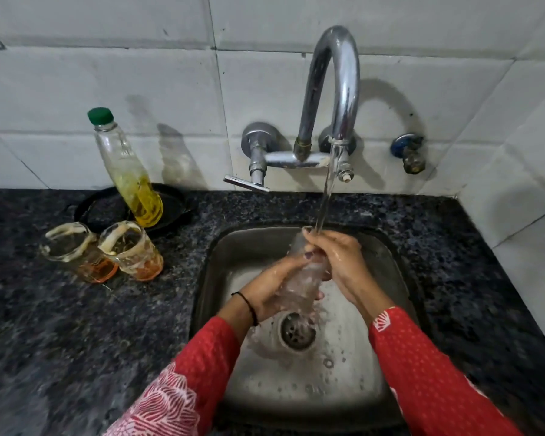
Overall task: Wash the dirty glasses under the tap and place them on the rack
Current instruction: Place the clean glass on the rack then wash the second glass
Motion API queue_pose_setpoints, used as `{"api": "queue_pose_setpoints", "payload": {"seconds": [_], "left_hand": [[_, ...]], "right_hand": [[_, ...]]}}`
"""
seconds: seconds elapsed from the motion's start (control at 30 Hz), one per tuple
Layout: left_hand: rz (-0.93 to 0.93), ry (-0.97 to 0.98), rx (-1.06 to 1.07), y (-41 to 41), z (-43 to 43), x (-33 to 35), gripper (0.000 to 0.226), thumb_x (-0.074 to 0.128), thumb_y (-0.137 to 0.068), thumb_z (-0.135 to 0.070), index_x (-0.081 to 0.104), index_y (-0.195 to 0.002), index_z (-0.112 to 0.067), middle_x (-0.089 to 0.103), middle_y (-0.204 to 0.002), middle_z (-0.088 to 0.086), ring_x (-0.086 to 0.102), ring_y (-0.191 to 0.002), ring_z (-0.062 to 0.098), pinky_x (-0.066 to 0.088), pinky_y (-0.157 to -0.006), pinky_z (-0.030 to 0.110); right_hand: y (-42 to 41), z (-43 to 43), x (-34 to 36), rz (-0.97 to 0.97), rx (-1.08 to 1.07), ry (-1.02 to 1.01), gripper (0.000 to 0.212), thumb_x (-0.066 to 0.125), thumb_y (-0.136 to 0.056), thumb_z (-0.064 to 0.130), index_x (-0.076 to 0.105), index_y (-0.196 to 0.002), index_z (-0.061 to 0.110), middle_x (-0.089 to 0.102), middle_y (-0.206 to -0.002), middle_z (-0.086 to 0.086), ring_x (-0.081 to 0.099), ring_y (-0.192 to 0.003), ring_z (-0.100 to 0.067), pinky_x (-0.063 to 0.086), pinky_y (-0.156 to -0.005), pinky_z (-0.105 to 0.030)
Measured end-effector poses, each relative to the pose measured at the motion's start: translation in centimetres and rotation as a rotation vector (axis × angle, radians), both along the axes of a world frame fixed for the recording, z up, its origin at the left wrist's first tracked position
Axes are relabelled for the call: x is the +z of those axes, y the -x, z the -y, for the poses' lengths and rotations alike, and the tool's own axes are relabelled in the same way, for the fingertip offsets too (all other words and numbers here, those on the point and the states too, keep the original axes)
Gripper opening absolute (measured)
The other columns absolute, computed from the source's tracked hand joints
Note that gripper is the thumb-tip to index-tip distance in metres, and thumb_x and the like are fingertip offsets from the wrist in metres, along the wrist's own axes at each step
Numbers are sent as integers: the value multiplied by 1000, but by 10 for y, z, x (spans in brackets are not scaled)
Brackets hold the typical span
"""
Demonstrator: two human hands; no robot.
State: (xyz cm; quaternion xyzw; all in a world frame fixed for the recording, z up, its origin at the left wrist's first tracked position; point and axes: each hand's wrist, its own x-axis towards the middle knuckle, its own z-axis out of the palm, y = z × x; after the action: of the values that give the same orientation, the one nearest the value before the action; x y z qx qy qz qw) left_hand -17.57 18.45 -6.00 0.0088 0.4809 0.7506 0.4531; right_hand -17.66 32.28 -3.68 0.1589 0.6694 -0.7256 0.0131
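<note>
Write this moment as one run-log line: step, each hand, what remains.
step: rinsing glass under running tap | left hand: grips glass base | right hand: grips glass top | waiting: two dirty glasses on counter

The light is moderate and comes from the left of the frame, so the tap and the bottle throw soft grey shadows rightward onto the wall tiles. The chrome spout carries bright streaks of glare, and the wet sink floor shines pale at centre. The counter at lower left is dim and smeared, the glass under the water is blurred, and the wide lens bows the tile lines near the edges.
</note>
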Motion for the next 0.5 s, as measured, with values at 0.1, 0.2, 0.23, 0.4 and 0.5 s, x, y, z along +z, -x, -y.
{"api": "queue_pose_setpoints", "payload": {"seconds": [0.1, 0.2, 0.23, 0.4, 0.5], "left_hand": [[-518, 489, 88, -2, -13, -2, 40, 68, -82, -37, 55, -117, -23, 67, -101, 2, 64, -89, 21, 49, -70, 31], [-600, 627, 58, -3, -15, -12, 81, 75, -76, -37, 30, -141, -22, 64, -118, -1, 66, -99, 18, 54, -80, 32], [-457, 490, 68, -3, -11, -11, 74, 73, -78, -34, 34, -140, -23, 65, -117, -1, 68, -97, 18, 57, -81, 35], [126, -51, 50, -13, -1, 10, 39, 60, -88, -34, 56, -121, -14, 69, -98, 9, 67, -75, 22, 59, -69, 43], [-223, 359, 140, -19, -16, 5, 43, 66, -86, -27, 47, -124, -17, 65, -100, 6, 67, -84, 22, 58, -78, 47]], "right_hand": [[5, 7, -1, 54, 46, -385, 34, 65, -88, 20, 59, -55, 11, 58, -52, -3, 52, -42, -8, 43, -51, -22], [4, 7, -7, 97, 46, -422, 36, 66, -88, 26, 59, -54, 15, 58, -51, -3, 53, -46, -11, 44, -55, -25], [2, 5, -8, 88, 30, -324, 32, 66, -87, 25, 61, -58, 14, 58, -53, -3, 53, -48, -11, 44, -55, -24], [-1, -4, -4, 54, 9, 77, 26, 65, -88, 17, 67, -85, -9, 56, -60, -5, 50, -49, -8, 44, -51, -19], [2, -3, -1, 74, 137, -311, 31, 64, -89, 20, 66, -68, -3, 56, -54, -6, 50, -45, -10, 43, -50, -19]]}}
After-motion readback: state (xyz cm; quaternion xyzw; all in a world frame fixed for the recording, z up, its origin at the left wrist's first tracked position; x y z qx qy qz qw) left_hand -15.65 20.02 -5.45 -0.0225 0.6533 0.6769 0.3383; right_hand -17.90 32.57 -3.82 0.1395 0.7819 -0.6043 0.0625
